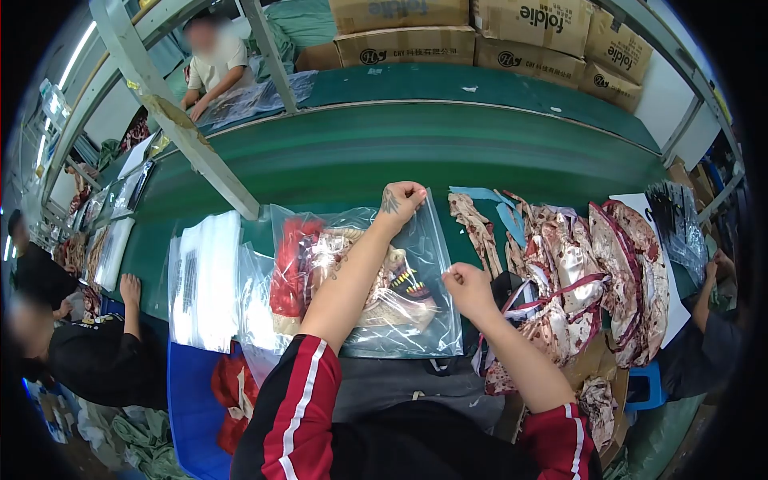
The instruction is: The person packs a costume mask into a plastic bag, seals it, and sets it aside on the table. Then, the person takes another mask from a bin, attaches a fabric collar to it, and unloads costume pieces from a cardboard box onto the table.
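Observation:
A clear plastic bag [376, 346] lies flat on the green table in front of me. Inside it are a red bundle [294, 268] and a pale, blood-spattered mask [400, 312] with yellowish teeth. My left hand [402, 200] reaches across the bag, its fingers pinched at the upper right corner. My right hand [469, 288] is closed, with thumb and forefinger pinching the bag's right edge lower down. My left forearm hides part of the contents.
A stack of clear bags [204, 280] sits left, above a blue bin [188, 408] containing red pieces. Blood-patterned masks [568, 280] are piled right. A metal post [192, 140] rises beyond the bags. Cartons [408, 46] stand at the back; co-workers are on both sides.

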Tool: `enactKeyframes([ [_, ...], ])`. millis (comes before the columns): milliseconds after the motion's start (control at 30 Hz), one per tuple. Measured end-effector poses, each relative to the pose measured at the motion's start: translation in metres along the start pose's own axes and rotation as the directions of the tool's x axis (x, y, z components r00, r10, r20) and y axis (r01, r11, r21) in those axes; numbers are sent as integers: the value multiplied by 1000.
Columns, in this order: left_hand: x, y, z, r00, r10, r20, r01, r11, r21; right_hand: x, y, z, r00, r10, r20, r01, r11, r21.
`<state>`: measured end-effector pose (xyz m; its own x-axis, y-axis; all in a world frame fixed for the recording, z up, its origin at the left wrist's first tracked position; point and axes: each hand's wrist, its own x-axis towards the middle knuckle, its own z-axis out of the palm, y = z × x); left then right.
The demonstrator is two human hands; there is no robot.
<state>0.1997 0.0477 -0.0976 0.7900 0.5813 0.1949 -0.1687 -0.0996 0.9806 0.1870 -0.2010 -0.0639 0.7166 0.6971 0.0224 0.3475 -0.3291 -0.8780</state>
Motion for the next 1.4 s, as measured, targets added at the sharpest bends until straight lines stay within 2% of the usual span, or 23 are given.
enactKeyframes([
  [300, -2, 6, -1, 1000, -12, -27, 11, 1000, -26, -61, -9, -7, 998, 64, 3, -64, 990, 126],
  [400, -1, 5, -2, 1000, 3, -25, -4, 1000, -29, -85, -6, -10, 995, 93, 39, -97, 988, 116],
  [600, -1, 4, -1, 1000, -6, -21, 5, 999, -52, -118, -8, -11, 1000, 5, -5, -5, 999, 51],
  [733, -1, 2, -2, 1000, -10, -15, 9, 999, -50, -125, -7, -11, 998, -67, -6, 65, 980, -190],
  [933, 1, -2, -3, 999, -6, -33, 4, 998, -57, -123, 5, -11, 994, -106, 21, 108, 960, -259],
  [1100, 3, -3, -3, 1000, -3, 12, 2, 998, 58, -121, 4, -17, 995, -34, 93, 51, 983, -178],
  [1233, 11, 9, -4, 997, 17, 75, -7, 992, -123, -115, 6, -16, 982, 155, 109, -155, 988, -12],
  [1267, 13, 14, -4, 998, 24, 66, -16, 992, -122, -112, 7, -18, 983, 145, 114, -144, 989, -14],
  [1400, 9, 64, -9, 997, 74, 2, -74, 996, 52, -102, 10, -22, 956, 212, 203, -224, 974, 39],
])
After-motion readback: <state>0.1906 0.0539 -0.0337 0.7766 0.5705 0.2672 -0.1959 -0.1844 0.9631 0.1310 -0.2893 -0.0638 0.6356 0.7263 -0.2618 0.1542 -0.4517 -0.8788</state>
